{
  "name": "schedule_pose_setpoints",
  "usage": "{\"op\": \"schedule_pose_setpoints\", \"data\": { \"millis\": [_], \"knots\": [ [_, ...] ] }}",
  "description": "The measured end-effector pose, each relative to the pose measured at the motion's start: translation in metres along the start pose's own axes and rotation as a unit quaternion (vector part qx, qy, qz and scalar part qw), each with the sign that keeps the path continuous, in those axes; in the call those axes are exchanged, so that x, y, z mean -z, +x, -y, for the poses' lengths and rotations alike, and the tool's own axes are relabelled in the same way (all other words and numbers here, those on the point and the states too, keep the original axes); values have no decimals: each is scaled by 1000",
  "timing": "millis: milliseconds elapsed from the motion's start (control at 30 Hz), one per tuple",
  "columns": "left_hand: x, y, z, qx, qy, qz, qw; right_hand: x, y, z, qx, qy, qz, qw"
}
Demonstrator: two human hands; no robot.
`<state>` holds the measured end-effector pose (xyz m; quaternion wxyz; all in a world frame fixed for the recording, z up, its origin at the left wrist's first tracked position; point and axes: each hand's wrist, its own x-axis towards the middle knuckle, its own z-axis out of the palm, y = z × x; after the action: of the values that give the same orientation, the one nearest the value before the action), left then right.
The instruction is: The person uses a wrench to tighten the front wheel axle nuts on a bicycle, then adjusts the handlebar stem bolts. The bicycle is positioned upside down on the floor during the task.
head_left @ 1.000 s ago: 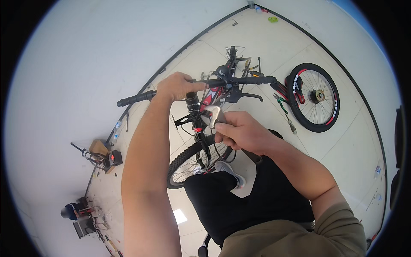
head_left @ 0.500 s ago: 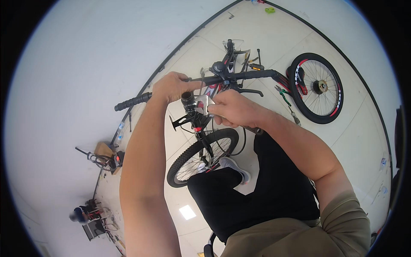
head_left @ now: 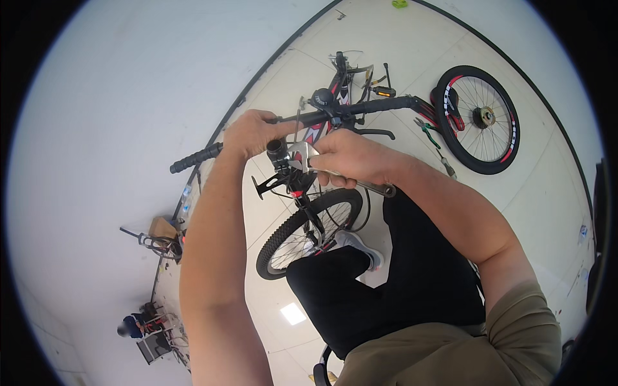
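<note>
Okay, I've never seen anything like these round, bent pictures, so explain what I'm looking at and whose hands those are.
It's a view from a wide fisheye camera worn on someone's head, looking down, so straight edges look curved. There's no robot: both bare hands belong to the wearer. The left hand grips a black handlebar. The right hand holds a silver wrench, its head close to the front of a bicycle. On the pale tiled floor are a loose wheel and green-handled pliers.
</note>
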<state>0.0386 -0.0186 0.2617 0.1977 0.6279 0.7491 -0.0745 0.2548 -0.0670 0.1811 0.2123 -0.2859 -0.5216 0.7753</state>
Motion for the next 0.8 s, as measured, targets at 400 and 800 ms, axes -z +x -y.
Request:
{"op": "schedule_pose_setpoints", "data": {
  "millis": [400,800],
  "knots": [
    [-2,2,-2,-8,15,-10,1000,0,-1,1,-6,12,8,1000],
    [-4,6,1,-6,-1,-11,1000,3,1,0,-10,20,26,999]
  ]
}}
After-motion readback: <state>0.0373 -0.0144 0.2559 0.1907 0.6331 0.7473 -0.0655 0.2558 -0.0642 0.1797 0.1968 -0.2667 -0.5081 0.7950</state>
